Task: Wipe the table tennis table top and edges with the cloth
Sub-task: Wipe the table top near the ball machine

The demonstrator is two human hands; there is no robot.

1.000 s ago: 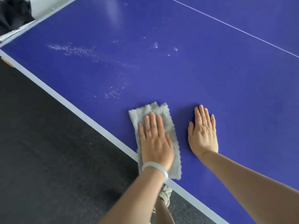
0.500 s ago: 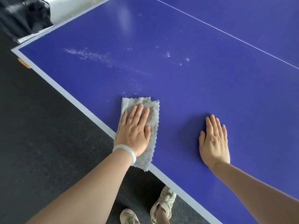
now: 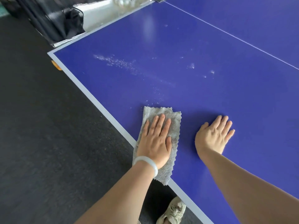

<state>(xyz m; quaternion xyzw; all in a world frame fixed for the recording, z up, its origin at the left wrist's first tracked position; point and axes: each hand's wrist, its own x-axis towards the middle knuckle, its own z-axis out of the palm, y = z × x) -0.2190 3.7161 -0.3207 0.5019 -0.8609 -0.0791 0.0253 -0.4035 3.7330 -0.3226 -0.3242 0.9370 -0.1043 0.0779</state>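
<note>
The blue table tennis table (image 3: 194,46) fills the right and upper part of the view, with a pale border along its left edge. A folded grey cloth (image 3: 174,125) lies at that edge, its near corner hanging over the border. My left hand (image 3: 156,141) presses flat on the cloth with straight fingers. My right hand (image 3: 213,135) rests flat on the bare blue top just right of the cloth. A streak of white specks (image 3: 116,62) lies on the top beyond the cloth, with more specks (image 3: 192,66) to the right.
Dark carpet floor (image 3: 48,143) lies left of the table. A black net bag on a frame (image 3: 53,18) stands past the far corner. An orange piece (image 3: 55,65) shows under that corner. My shoe (image 3: 174,212) is below the table edge. A thin white line (image 3: 242,40) crosses the top.
My left hand slid the cloth left toward the table's border and then slightly back right and forward. My right hand stayed flat on the top. The view shifted, showing more of the far corner.
</note>
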